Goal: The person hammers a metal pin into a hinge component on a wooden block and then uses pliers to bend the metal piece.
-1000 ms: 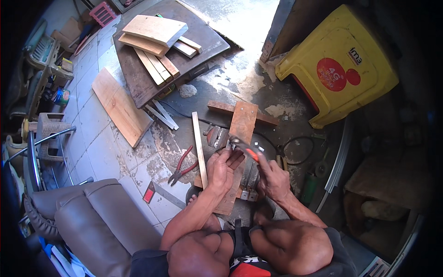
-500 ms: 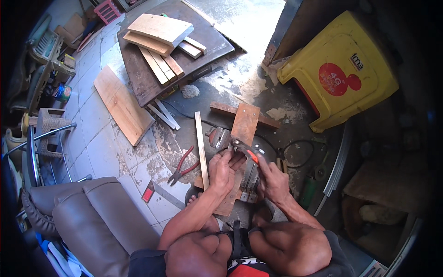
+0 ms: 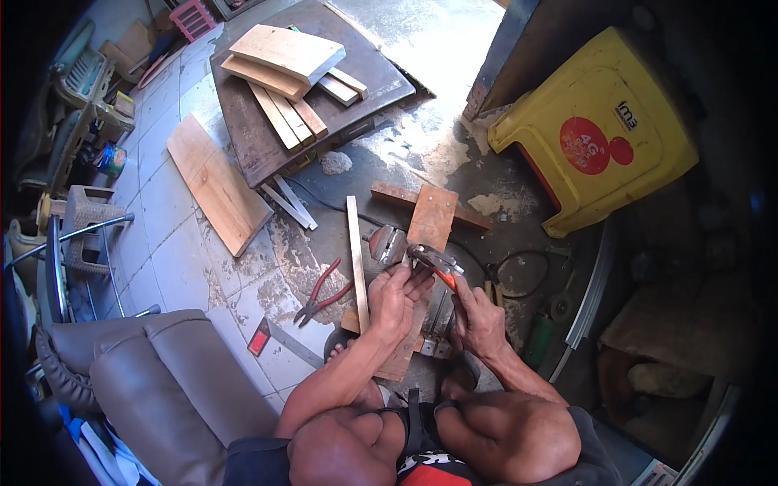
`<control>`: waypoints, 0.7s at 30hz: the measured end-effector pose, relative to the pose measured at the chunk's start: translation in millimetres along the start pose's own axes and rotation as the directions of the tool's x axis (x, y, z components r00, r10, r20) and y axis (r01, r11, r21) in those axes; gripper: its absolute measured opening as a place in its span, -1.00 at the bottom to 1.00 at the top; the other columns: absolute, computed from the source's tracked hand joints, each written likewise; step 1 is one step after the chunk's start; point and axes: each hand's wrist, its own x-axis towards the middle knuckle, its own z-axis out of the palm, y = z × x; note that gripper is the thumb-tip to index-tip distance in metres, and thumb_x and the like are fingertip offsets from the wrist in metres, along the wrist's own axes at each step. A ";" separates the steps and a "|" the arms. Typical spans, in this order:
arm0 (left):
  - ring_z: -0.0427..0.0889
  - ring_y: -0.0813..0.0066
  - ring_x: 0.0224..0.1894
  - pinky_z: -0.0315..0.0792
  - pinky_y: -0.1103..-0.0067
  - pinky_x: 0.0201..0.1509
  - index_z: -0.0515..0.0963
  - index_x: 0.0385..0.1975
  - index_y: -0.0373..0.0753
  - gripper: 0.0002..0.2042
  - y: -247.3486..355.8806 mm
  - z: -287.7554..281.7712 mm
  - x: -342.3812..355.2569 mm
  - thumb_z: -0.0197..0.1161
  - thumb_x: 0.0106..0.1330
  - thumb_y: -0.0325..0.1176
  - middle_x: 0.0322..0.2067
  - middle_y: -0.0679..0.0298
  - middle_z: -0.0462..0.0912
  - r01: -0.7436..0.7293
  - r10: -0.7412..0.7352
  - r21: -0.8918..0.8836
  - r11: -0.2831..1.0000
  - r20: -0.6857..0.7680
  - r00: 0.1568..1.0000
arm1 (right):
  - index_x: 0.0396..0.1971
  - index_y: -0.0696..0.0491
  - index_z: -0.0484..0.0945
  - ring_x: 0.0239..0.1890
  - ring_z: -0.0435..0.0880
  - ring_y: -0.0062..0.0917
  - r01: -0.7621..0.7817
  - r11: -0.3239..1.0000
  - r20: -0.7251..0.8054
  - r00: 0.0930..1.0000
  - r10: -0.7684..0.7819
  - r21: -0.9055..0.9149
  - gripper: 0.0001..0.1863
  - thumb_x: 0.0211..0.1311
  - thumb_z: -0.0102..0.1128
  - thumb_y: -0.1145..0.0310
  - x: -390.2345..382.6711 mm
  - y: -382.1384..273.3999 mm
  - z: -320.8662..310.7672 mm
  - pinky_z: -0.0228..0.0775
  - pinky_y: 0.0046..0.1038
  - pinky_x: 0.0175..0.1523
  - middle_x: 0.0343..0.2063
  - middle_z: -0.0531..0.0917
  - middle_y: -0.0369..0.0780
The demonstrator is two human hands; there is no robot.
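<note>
My right hand [image 3: 482, 322] is closed round an orange-and-black-handled hand tool [image 3: 436, 263] with a dark metal head; it looks like pliers. The head meets the fingertips of my left hand [image 3: 394, 304]. Those fingers are pinched together, and what they hold is too small to make out. Below both hands, a brown wooden plank [image 3: 432, 217] lies across a metal vise [image 3: 389, 243]. A narrow pale wood strip [image 3: 355, 255] stands out just left of my left hand. Red-handled pliers [image 3: 322, 293] lie open on the floor beyond it.
A low dark table [image 3: 243, 146] bears several cut boards [image 3: 284, 53]. Another board [image 3: 215, 185] leans against its side. A try square [image 3: 275, 338] lies on the tiles near a brown cushioned seat [image 3: 162, 389]. At the right are a yellow plastic stool [image 3: 648, 121] and a green power tool [image 3: 539, 338].
The tool in my right hand has turned slightly, with its head still at my left fingertips. My left hand stays almost in place. The view has shifted a little.
</note>
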 end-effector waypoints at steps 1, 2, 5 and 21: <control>0.77 0.33 -0.07 0.67 0.38 0.12 0.57 -0.02 -0.32 -0.81 2.3 2.2 -3.8 0.09 0.57 -0.37 -0.17 0.17 0.74 0.002 -0.002 -0.007 1.000 -0.018 1.000 | 0.39 -0.07 0.47 -0.59 0.54 -0.34 -0.003 1.000 -0.001 1.000 0.003 0.005 -0.32 0.23 0.36 0.53 -0.4 -3.8 -3.5 0.42 -0.26 -0.50 -0.51 0.44 -0.20; 0.77 0.33 -0.06 0.67 0.37 0.13 0.57 -0.01 -0.32 -0.81 1.2 -0.7 -0.9 0.09 0.57 -0.37 -0.15 0.16 0.74 -0.003 0.003 0.001 1.000 -0.014 1.000 | 0.39 -0.07 0.48 -0.59 0.55 -0.34 -0.007 1.000 -0.002 1.000 0.007 0.011 -0.32 0.24 0.36 0.53 -0.4 -6.1 -4.9 0.42 -0.26 -0.50 -0.52 0.44 -0.20; 0.77 0.31 -0.04 0.66 0.36 0.16 0.53 0.00 -0.34 -0.80 -3.9 -10.3 9.2 0.09 0.58 -0.36 -0.10 0.11 0.73 -0.011 0.011 -0.014 1.000 0.028 1.000 | 0.39 -0.08 0.48 -0.57 0.56 -0.33 0.005 1.000 0.009 1.000 -0.004 -0.027 -0.33 0.24 0.35 0.53 0.9 -3.6 0.6 0.43 -0.25 -0.49 -0.53 0.44 -0.19; 0.80 0.23 -0.13 0.73 0.38 0.05 0.51 -0.07 -0.45 -0.76 -10.4 -5.6 8.8 0.13 0.55 -0.35 -0.14 -0.03 0.73 -0.083 0.081 0.164 0.983 0.020 0.997 | 0.35 -0.01 0.49 -0.60 0.55 -0.25 -0.024 0.999 0.077 0.997 0.027 -0.048 -0.38 0.26 0.33 0.54 5.9 -7.5 -11.5 0.44 -0.23 -0.49 -0.53 0.46 -0.14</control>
